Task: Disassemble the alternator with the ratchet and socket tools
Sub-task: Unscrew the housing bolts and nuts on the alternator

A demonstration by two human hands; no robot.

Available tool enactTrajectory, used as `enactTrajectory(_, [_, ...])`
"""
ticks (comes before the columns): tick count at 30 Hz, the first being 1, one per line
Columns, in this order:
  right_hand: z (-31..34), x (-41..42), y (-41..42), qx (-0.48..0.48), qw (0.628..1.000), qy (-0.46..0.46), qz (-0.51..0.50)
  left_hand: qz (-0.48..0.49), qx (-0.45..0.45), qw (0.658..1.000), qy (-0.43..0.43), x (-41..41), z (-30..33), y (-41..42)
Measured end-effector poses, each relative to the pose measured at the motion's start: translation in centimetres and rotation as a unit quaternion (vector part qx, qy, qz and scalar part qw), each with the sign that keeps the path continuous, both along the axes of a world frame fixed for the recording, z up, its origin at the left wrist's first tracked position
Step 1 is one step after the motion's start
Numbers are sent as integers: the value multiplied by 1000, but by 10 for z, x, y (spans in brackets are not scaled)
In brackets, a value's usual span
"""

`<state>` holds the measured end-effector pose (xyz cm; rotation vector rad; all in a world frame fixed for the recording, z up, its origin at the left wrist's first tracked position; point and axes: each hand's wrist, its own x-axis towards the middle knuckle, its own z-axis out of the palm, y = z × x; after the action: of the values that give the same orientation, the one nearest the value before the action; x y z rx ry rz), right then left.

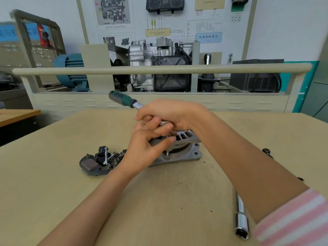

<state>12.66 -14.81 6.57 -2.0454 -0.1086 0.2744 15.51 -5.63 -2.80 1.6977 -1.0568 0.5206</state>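
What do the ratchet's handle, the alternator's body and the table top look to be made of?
Ratchet: the grip looks like green and black rubber or plastic, matte, on a shiny, probably steel shaft. Alternator: dull grey cast metal, likely aluminium, judging by its rough, unpolished surface. Table: a smooth tan top, perhaps laminate or painted board; it cannot be told for sure.

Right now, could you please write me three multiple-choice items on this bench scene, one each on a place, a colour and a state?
1. Where does the loose socket extension lie?
A. on the table, near right
B. on the shelf
C. on the alternator

2. What colour is the ratchet grip?
A. red
B. green and black
C. yellow

3. What is the right hand doing?
A. resting flat
B. pointing
C. gripping the ratchet over the alternator

Answers: 1 A, it lies beside the right forearm; 2 B, the handle shows both; 3 C, fingers curl round the ratchet's head end.
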Motion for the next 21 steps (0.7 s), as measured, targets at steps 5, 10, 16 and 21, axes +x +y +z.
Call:
enactTrajectory(5, [-7,-4,-7,94,995,12,41,8,-20,999,24,2,-3,-1])
enactTrajectory(10, [-19,-18,-6,251,961,-94,-74,23,-12,999,-36,4,-6,-2])
enactTrajectory(16, [-40,-19,25,494,734,-288,-366,34,6,998,-55,3,-5,-2])
enactTrajectory(21, [-43,-17,26,493,740,-286,-358,32,11,998,-53,1,-5,-2])
